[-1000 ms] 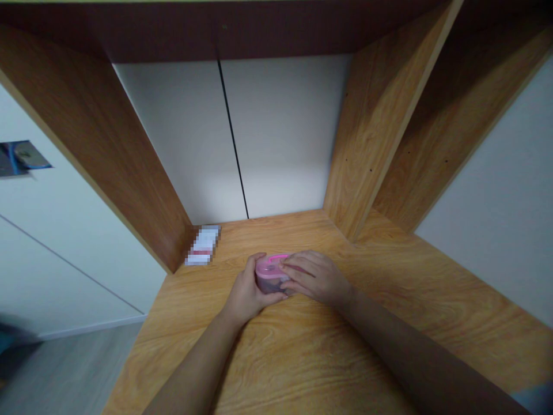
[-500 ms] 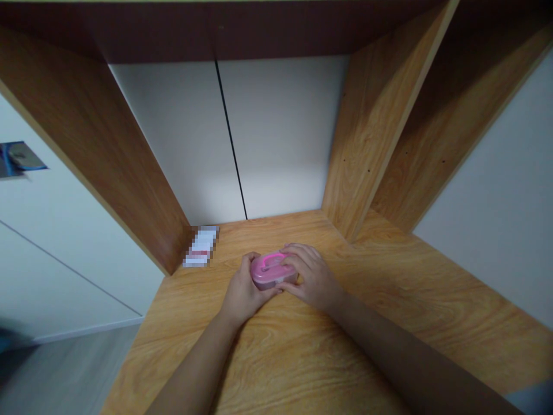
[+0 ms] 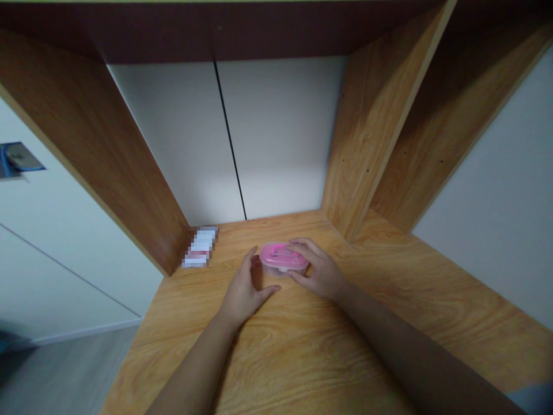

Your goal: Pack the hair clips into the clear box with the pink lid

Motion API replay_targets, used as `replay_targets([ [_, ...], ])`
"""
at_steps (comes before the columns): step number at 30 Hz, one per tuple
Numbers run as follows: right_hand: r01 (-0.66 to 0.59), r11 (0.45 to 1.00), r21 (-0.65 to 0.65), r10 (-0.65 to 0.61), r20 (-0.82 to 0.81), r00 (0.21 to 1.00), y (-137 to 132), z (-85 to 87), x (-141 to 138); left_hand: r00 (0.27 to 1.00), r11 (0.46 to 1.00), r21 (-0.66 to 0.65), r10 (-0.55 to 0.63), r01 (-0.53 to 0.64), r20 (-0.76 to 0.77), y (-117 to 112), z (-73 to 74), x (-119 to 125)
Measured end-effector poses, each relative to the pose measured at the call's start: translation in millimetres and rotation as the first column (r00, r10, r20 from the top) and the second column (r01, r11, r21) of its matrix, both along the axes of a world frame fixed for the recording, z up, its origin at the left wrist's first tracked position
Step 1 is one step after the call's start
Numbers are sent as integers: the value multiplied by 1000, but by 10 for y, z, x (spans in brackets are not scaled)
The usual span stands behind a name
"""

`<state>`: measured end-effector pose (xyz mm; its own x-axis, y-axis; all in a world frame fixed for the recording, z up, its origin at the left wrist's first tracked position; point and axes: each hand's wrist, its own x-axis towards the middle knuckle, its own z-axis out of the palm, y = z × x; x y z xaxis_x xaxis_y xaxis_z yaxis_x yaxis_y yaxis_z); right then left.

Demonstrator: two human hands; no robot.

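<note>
A small oval plastic box point(image 3: 276, 260) with a pink lid, a bright pink handle on top and a clear lower part is on the wooden desk top. My right hand point(image 3: 317, 268) grips its right end, fingers over the lid and thumb at the near side. To the left of the box, my left hand point(image 3: 244, 291) has its thumb and fingers spread apart, with a gap between palm and box. What lies inside the box cannot be made out.
A blurred white card or packet point(image 3: 201, 246) lies at the back left, against the left wooden side panel point(image 3: 129, 167). A wooden upright point(image 3: 367, 132) stands at the right, and a white back panel point(image 3: 276, 138) closes the rear.
The box has shifted right and slightly away from me, with my right hand on it. My left hand has let go of it and opened.
</note>
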<state>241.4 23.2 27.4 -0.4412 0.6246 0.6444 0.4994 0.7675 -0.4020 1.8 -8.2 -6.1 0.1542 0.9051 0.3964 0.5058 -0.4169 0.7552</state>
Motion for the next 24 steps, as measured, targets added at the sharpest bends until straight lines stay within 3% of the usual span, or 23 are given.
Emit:
replay_targets([
  [4,242,969,44,-239,-75,968,192,-32,190,999,999,4,37,-37,-35,15,-31,-20],
  [10,560,819,126,-542,-154,826,415,-78,512,997,999,13,52,-52,-61,18,-49,-33],
  [15,656,739,154,-633,-175,754,410,-70,576,996,998,1,58,-58,-63,14,-53,-33],
  [20,742,667,68,-744,10,668,373,-72,536,996,998,-2,70,-70,-59,26,-67,-34],
  [24,792,604,89,-797,82,599,345,-26,492,996,998,3,69,-69,-59,33,-82,-33],
])
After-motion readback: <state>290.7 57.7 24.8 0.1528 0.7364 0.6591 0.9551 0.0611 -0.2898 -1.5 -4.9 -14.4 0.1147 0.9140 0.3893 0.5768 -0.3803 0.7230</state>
